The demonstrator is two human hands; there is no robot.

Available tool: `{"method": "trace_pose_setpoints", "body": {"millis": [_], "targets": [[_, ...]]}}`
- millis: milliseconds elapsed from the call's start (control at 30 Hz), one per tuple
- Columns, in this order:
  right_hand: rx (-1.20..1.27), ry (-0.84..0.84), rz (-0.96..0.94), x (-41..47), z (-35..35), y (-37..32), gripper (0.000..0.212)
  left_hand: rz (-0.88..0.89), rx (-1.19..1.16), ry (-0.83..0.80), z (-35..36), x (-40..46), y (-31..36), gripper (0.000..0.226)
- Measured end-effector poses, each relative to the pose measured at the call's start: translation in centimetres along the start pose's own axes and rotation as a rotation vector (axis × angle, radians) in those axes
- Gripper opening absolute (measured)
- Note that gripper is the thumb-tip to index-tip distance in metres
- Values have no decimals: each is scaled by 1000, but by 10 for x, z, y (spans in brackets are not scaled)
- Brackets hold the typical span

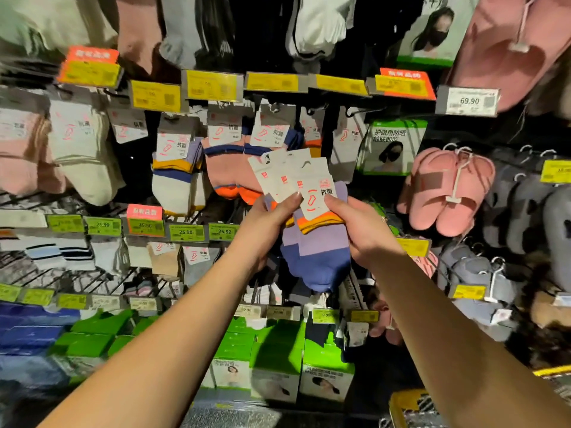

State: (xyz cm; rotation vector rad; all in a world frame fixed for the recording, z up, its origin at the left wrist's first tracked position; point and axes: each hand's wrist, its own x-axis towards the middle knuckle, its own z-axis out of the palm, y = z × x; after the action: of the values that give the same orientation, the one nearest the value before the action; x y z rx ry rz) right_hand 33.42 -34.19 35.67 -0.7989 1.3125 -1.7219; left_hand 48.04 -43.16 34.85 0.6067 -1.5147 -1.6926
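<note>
Purple, blue and orange sock packs [318, 251] are held fanned between both grips, in front of the hanging sock display [191, 168]. Left grip [272, 223] pinches the white header cards [287, 177], thumb on top. Right grip [364, 230] clasps the front pack's edge. Pink slippers [448, 193] hang at right.
</note>
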Motion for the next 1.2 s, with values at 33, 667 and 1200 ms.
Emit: {"method": "trace_pose_setpoints", "body": {"millis": [33, 667, 1200], "targets": [[-6, 3, -12, -2, 5, 1, 26, 13, 0, -1, -4, -3, 3, 57], [107, -60, -151, -22, 30, -7, 25, 75, -29, 57, -43, -27, 27, 39], [-174, -1, -284, 77, -17, -60, 22, 152, -127, 180, -33, -43, 36, 40]]}}
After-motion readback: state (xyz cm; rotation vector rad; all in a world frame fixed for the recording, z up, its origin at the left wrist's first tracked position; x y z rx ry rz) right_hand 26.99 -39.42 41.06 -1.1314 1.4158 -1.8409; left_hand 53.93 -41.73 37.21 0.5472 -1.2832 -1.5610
